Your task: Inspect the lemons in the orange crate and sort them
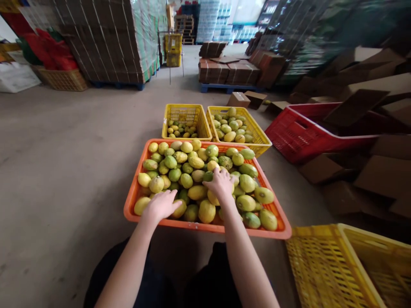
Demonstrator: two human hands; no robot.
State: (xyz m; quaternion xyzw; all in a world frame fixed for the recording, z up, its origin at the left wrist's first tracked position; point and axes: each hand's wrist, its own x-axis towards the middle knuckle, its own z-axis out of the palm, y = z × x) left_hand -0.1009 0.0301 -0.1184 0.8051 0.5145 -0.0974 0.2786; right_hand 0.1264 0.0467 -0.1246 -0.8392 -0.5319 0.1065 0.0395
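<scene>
A shallow orange tray in front of me holds many yellow and green lemons. My left hand rests over the fruit near the tray's front left, fingers stretched out, beside a yellow lemon. Further in, right of the middle, my right hand lies on the pile with its fingers spread. Its fingertips touch lemons near a dark green one. Neither hand is wrapped around a fruit, though the undersides of both are hidden.
Behind the tray stand two yellow crates with more lemons. A red crate and loose cardboard boxes fill the right side. Another yellow crate is close at the lower right. Wrapped pallet stacks stand further back.
</scene>
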